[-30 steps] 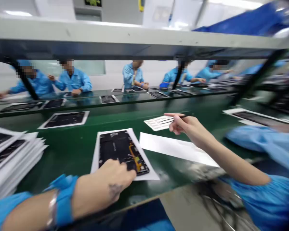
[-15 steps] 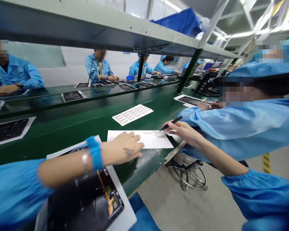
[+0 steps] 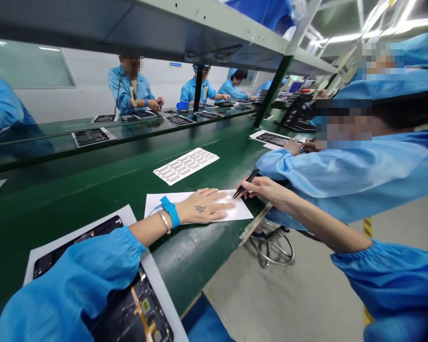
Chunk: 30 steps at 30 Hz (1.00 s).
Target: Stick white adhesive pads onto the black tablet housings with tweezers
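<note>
My left hand (image 3: 203, 206) lies flat on a white sheet (image 3: 240, 213), holding nothing, with a blue wrist strap (image 3: 170, 211) and a silver bracelet (image 3: 164, 221) on the wrist. My right hand (image 3: 262, 186) grips black tweezers (image 3: 246, 184) just above the sheet's right part, with the tips not touching it. A dark tablet back panel (image 3: 146, 308) with an orange flex strip lies on a white card, partly hidden under my left sleeve. A printed label sheet (image 3: 185, 166) lies beyond the white sheet, untouched.
The green assembly belt (image 3: 92, 204) runs from left to right. A co-worker in a blue smock (image 3: 345, 171) sits close on my right, working on a panel (image 3: 273, 139). Several workers sit across the belt beneath a metal shelf (image 3: 199, 33). A stool base (image 3: 273, 244) stands on the floor below.
My left hand has moved from the dark panel onto the white sheet. My right hand has come down beside it with the tweezers. The view has swung right, putting the panel at lower left.
</note>
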Available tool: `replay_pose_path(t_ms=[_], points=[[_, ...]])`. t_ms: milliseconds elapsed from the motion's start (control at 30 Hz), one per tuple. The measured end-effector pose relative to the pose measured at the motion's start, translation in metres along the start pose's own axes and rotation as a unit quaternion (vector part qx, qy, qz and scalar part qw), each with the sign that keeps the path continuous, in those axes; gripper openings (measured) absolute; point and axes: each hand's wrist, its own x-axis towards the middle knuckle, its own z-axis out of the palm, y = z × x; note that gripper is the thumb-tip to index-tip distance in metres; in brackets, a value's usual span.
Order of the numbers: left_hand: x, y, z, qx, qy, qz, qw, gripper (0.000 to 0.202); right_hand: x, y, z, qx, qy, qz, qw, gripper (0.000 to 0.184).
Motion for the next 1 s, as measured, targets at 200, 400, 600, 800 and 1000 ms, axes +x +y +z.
replay_pose_path(t_ms=[200, 400, 600, 800, 1000], points=[[0.005, -0.001, 0.003, 0.018, -0.012, -0.009, 1.0, 0.048, 0.001, -0.01, 0.0, 0.0, -0.006, 0.036, 0.999, 0.052], [0.005, 0.001, 0.001, 0.021, -0.014, -0.003, 1.0, 0.048, -0.002, -0.02, -0.002, 0.006, -0.011, 0.076, 0.997, 0.052], [0.004, -0.001, 0.002, 0.027, 0.003, -0.002, 1.0, 0.048, -0.003, -0.021, 0.006, -0.002, 0.013, 0.062, 0.998, 0.052], [0.006, -0.004, 0.008, 0.068, 0.028, 0.009, 0.997, 0.045, -0.014, -0.028, 0.018, 0.089, 0.123, 0.008, 0.988, 0.053], [-0.004, 0.006, -0.002, 0.201, 0.085, 0.009, 0.976, 0.047, -0.021, -0.067, 0.027, 0.169, 0.188, -0.092, 0.963, 0.049]])
